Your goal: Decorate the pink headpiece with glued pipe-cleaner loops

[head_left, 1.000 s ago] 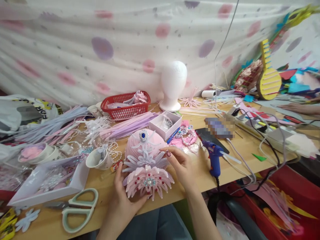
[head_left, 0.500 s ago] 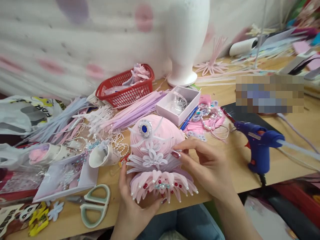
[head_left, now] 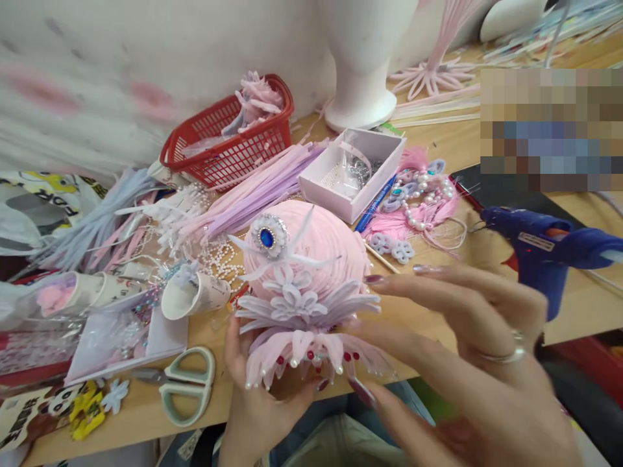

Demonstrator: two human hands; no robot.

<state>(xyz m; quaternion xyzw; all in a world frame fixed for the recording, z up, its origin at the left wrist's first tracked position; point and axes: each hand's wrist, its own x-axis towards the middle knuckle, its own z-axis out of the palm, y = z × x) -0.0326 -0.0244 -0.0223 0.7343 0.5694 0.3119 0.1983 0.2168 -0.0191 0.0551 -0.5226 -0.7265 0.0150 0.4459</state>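
A pink ornament wound of fuzzy pipe cleaners [head_left: 321, 250] sits upright at the table's front edge, tipped a little towards me. It bears a blue gem in a silvery setting [head_left: 267, 237], pale lilac flowers [head_left: 298, 305] and a pink petal fringe [head_left: 311, 350] with red beads and pearl tips. My left hand [head_left: 265, 405] is closed round its lower left side, thumb under the fringe. Beside its right side is my right hand [head_left: 467, 350], fingers spread and somewhat blurred, fingertips close to the fringe. Whether they touch it I cannot tell.
A blue glue gun [head_left: 549, 246] stands at the right. Behind are a white box [head_left: 353, 178], a red basket [head_left: 233, 146] and a white mannequin head stand [head_left: 363, 97]. Scissors [head_left: 187, 386], paper cups [head_left: 195, 298] and loose pipe cleaners [head_left: 263, 185] lie to the left.
My right hand has come away from the ornament's upper right side, moved right and nearer to me, and spread its fingers. My left hand keeps its hold. The camera view has tilted down.
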